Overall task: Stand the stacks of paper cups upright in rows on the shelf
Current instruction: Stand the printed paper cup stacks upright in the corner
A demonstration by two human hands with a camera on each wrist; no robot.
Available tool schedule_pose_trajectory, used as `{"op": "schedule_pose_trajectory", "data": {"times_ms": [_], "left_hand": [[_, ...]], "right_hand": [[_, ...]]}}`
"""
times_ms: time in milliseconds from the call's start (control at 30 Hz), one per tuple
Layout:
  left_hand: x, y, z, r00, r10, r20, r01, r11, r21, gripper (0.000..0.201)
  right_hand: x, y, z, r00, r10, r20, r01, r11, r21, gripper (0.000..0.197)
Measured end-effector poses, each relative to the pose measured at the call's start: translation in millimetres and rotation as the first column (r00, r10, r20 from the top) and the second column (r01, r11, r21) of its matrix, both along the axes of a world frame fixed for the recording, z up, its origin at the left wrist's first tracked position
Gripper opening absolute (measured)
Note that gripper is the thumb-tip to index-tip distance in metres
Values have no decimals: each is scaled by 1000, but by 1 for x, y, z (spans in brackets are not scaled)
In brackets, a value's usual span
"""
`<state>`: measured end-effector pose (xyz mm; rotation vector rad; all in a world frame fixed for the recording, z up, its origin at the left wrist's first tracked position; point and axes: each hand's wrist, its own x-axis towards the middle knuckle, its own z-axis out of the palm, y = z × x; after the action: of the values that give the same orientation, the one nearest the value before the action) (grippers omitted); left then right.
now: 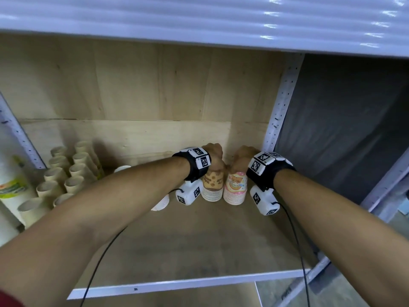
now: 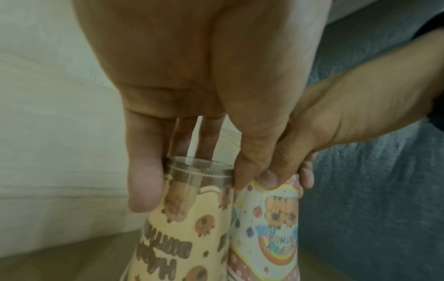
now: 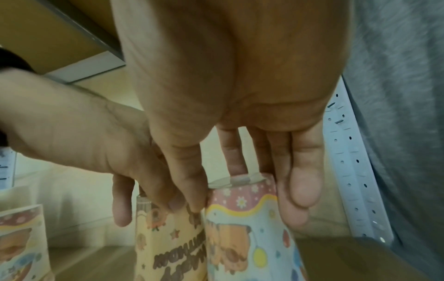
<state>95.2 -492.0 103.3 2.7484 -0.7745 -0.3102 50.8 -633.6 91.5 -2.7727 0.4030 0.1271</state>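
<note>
Two paper cup stacks stand upside down, side by side, at the back right of the wooden shelf (image 1: 194, 244). My left hand (image 1: 213, 156) grips the top of the yellow-brown printed stack (image 1: 212, 185) from above, its fingers curled round the clear-wrapped end (image 2: 197, 167). Right beside it, my right hand (image 1: 242, 157) grips the top of the pink printed stack (image 1: 235, 188) in the same way, thumb and fingers around it (image 3: 242, 218). The two stacks touch, and so do the hands' thumbs. A third printed stack (image 3: 21, 237) stands to the left, partly hidden by my left forearm.
Several plain beige cup stacks (image 1: 66, 173) stand in rows at the left. A white pack with a green label (image 1: 11, 185) leans at the far left. A perforated metal upright (image 1: 281, 111) and grey cloth (image 1: 343, 129) bound the right side. The upper shelf (image 1: 199, 18) overhangs.
</note>
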Motion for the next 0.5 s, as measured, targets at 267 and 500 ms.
{"op": "schedule_pose_trajectory", "data": {"times_ms": [267,500], "left_hand": [[23,5,19,999,-19,39,22,996,-85,40],[48,9,16,996,56,76,-44,988,-148,33]], "right_hand": [[26,-4,10,994,70,82,-68,997,-32,27],[57,-11,0,985,85,152,-94,994,51,36]]}}
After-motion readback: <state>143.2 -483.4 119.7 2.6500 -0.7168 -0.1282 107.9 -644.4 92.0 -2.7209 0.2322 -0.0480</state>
